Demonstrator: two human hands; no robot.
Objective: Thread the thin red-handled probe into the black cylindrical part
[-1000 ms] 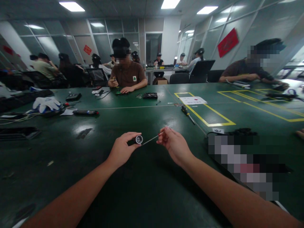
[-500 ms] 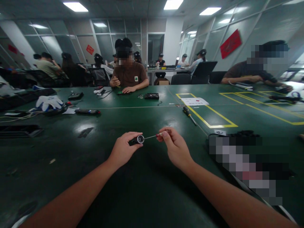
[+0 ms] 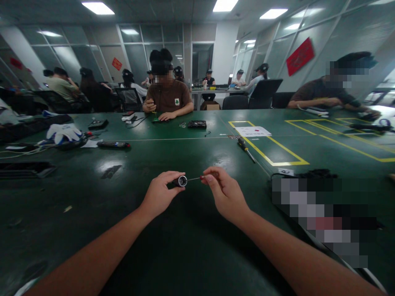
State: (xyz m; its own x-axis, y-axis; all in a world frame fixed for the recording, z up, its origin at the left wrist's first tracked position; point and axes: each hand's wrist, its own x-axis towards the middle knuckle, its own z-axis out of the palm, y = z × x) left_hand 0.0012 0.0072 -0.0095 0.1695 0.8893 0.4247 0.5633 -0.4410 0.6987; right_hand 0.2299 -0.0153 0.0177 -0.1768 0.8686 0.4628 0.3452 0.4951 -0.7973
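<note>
While lights [image 3: 225, 5] overhang the green table [image 3: 185, 246], left fingers [image 3: 169, 176] pinch cylinder [image 3: 182, 181], right fingers [image 3: 212, 183] screwdriver [image 3: 202, 177].

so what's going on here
A person's left grip pinches a small dark cylinder, its silver-rimmed open end turned toward the camera. The right grip holds a thin screwdriver with a reddish handle, its shaft pointing at that rim; whether the tip touches it is too small to tell. Both are held above a green table. A yellow-and-black screwdriver lies farther off, and a co-worker sits across the table.
</note>
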